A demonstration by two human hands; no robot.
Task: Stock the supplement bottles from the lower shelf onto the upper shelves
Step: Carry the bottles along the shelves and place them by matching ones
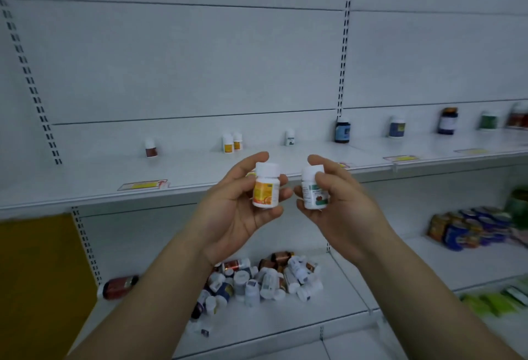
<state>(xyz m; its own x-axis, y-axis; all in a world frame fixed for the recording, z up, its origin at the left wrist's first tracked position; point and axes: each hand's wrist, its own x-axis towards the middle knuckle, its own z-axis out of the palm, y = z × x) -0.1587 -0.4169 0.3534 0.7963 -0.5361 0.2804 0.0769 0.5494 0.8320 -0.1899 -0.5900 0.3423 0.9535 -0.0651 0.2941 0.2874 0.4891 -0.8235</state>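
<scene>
Two bottles are up in front of me, one in each of my hands. Both forearms rise from below and angle inward, palms turned toward each other, fingertips almost meeting.

My left hand (237,211) curls its fingers around the orange-labelled bottle (266,188), upright, with its white cap above my fingers. My right hand (340,205) grips the green-labelled bottle (313,191), thumb up by the cap and a finger across its front; this bottle leans slightly toward the other.

Just beyond my hands, at their height, runs the upper shelf (200,171). On it a brown-labelled bottle (151,148) stands past my left hand and a dark blue bottle (342,131) past my right.

Below my hands, between my forearms, the heap of bottles (257,282) lies jumbled on the lower shelf (343,302).
</scene>
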